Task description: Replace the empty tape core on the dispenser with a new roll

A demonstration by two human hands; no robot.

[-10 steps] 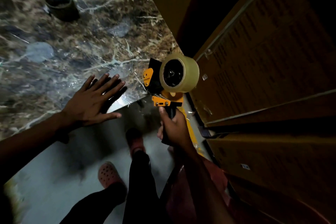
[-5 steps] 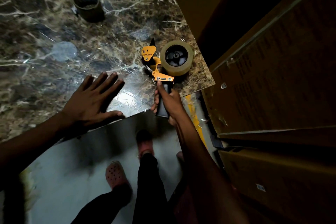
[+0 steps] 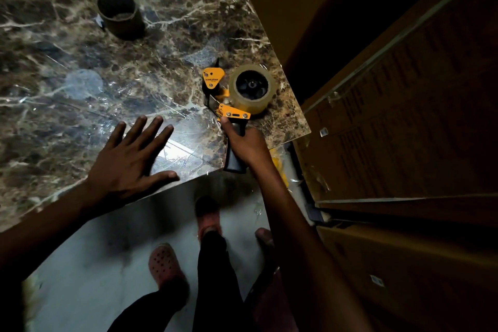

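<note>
An orange and black tape dispenser (image 3: 217,89) lies on its side at the near right corner of the marble table (image 3: 80,83). A full roll of clear tape (image 3: 253,102) sits on its hub. My right hand (image 3: 244,141) is closed around the black handle, which overhangs the table edge. My left hand (image 3: 129,163) rests flat on the table near the front edge, fingers spread, holding nothing. The empty brown tape core (image 3: 121,15) stands upright at the far side of the table, well away from both hands.
Stacked cardboard boxes (image 3: 404,121) rise close on the right, just past the table corner. Below the table edge is a pale floor (image 3: 94,264) with my legs and pink clogs (image 3: 164,264).
My right hand has brought the dispenser down from the air by the boxes onto the table corner, where it now lies. My left hand has stayed flat on the table.
</note>
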